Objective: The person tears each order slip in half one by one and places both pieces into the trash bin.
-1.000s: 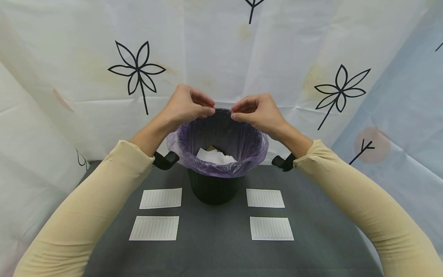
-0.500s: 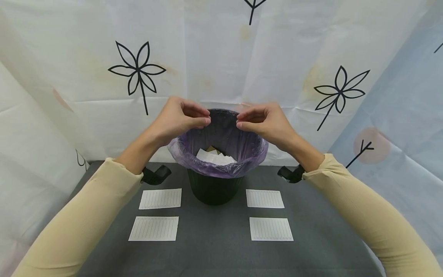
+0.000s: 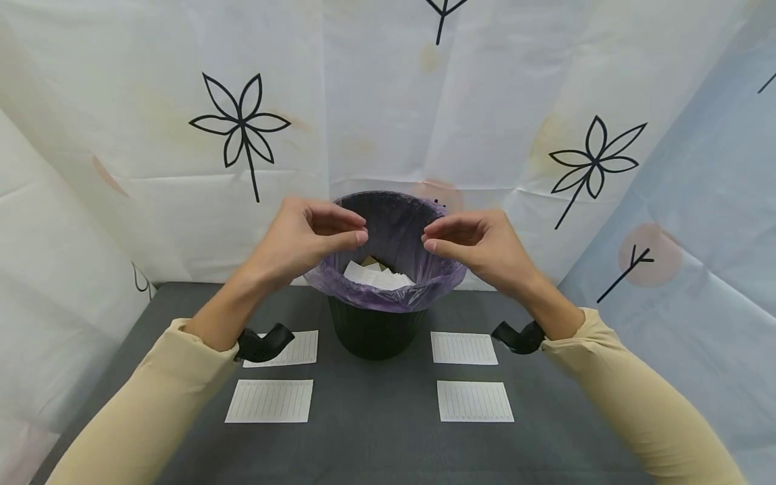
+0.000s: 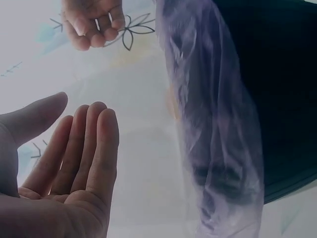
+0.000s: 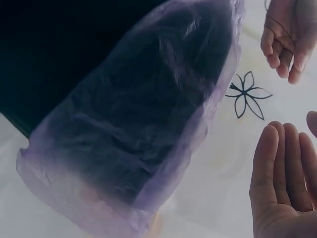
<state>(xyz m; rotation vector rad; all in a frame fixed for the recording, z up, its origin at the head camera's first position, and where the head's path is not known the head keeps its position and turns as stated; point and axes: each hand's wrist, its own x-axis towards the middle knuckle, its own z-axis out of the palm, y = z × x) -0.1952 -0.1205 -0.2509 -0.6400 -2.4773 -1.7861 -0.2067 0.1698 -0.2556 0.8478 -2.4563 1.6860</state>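
Observation:
A dark bin point(image 3: 376, 330) stands on the grey table, lined with a thin purple bin bag point(image 3: 388, 298) folded outward over its rim. Inside lie crumpled white paper point(image 3: 377, 276) and a small brown piece point(image 3: 370, 261). My left hand point(image 3: 306, 239) hovers over the bin's left side, fingers relaxed and holding nothing. Opposite it, my right hand point(image 3: 479, 246) hangs over the right side, likewise holding nothing. In the left wrist view, the left hand's fingers point(image 4: 103, 148) are apart from the bag. The right wrist view shows the right fingers point(image 5: 267, 158) beside the bag's edge.
Two lined white cards lie left of the bin, the nearer card point(image 3: 269, 401) in front of the other. Two more lie on the right, including a near card point(image 3: 475, 401). A white cloth point(image 3: 388, 101) with black flower drawings hangs behind. Each wrist carries a black mount point(image 3: 265, 343).
Both hands have come down and nearer from the bin's far rim, moving farther apart. The bin, its bag and the cards have stayed in place.

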